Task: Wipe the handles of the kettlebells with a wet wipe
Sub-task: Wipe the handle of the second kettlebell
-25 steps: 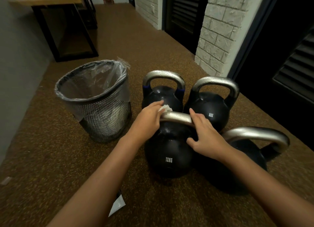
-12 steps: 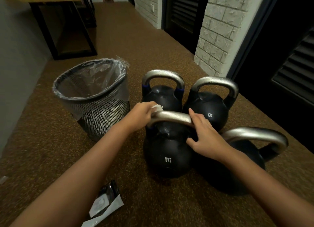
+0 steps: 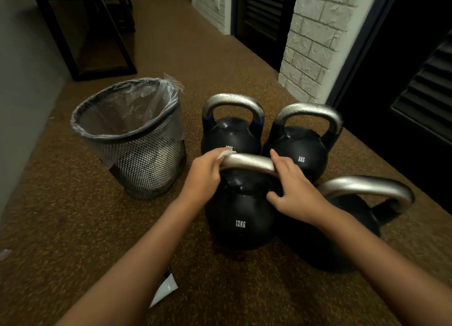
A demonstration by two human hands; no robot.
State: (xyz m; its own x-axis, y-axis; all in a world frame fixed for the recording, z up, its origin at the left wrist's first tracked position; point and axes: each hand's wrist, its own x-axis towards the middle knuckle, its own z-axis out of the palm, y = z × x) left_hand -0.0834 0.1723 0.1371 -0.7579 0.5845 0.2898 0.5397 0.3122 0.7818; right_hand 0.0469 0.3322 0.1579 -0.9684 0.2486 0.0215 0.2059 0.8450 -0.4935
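Several black kettlebells with silver handles stand on the brown floor. The nearest one, marked 12KG (image 3: pixel 241 224), has its handle (image 3: pixel 249 163) between my hands. My left hand (image 3: pixel 204 176) grips the white wet wipe (image 3: pixel 226 154) around the handle's left end. My right hand (image 3: pixel 294 192) holds the handle's right end, fingers over it and thumb below. Behind stand a blue-marked kettlebell (image 3: pixel 232 132) and an 8KG kettlebell (image 3: pixel 302 149). A larger kettlebell (image 3: pixel 367 203) sits at the right, partly hidden by my right arm.
A black mesh waste bin (image 3: pixel 137 140) lined with a clear bag stands left of the kettlebells. A torn wipe packet (image 3: pixel 165 287) lies on the floor under my left arm. A white brick pillar (image 3: pixel 315 44) and dark louvred doors are at the right; a table (image 3: pixel 80 30) stands far left.
My left hand with the wipe slid left along the 12KG handle, then back a little to the right. The right hand kept its hold. The view shifted slightly.
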